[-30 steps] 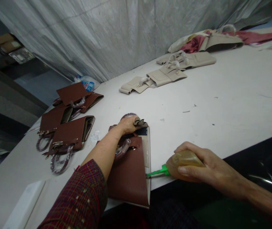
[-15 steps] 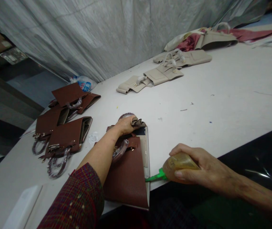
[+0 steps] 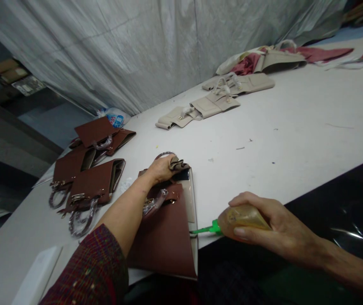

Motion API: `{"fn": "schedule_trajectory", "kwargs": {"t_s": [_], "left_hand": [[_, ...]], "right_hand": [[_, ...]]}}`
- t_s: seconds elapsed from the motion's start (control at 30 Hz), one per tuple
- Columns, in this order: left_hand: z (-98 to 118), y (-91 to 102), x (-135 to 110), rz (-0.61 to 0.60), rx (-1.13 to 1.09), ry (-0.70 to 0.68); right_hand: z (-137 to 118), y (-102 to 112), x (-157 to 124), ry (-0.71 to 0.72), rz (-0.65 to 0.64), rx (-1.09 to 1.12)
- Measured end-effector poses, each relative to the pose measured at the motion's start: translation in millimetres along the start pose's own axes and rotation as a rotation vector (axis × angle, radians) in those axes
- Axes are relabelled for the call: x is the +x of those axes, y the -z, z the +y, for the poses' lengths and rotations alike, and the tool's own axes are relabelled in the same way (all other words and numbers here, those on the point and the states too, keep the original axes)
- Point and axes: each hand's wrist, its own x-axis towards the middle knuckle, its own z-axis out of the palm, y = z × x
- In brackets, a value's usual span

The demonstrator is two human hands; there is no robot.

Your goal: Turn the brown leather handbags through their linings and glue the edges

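Observation:
A brown handbag (image 3: 165,237) lies at the table's near edge, its open side facing right and showing a pale inner panel (image 3: 191,199). My left hand (image 3: 164,168) reaches across the bag's top and grips a bunched greyish-brown lining (image 3: 179,164). Plastic-wrapped handles (image 3: 156,203) lie on the bag under my forearm. In my right hand (image 3: 264,218) is a squeeze bottle (image 3: 241,222) of amber liquid, held on its side. Its green nozzle (image 3: 205,229) points left, with the tip at the bag's open side edge.
Several brown handbags (image 3: 89,180) with wrapped handles lie on the left. Beige bag pieces (image 3: 213,103) are spread along the back, near pink cloth (image 3: 247,63). A white block (image 3: 38,275) sits front left. Grey sheeting (image 3: 156,51) hangs behind the table (image 3: 296,127).
The nozzle tip has moved up slightly along the bag's side edge. My left hand keeps its grip on the lining. The whole view has shifted a little.

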Motion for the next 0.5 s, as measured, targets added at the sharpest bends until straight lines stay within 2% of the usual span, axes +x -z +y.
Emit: {"fn": "schedule_trajectory", "kwargs": {"t_s": [0.1,0.23,0.4,0.5], "left_hand": [[7.3,13.5,-5.8,0.044,0.169,-0.062],[18.6,33.8,-17.1,0.056,0.248,-0.069],[33.2,64.3,-40.7,0.172,0.274,-0.03],[51.3,87.4,-57.1,0.211,0.307,-0.046]], "right_hand": [[-1.9,-1.7,-2.6,0.009,-0.019,-0.047],[-6.8,-2.9,-5.4,0.0,-0.071,-0.079],[-10.1,-3.5,-7.1,0.084,0.029,-0.158],[-10.1,-1.5,-4.3,0.15,0.087,-0.221]]}}
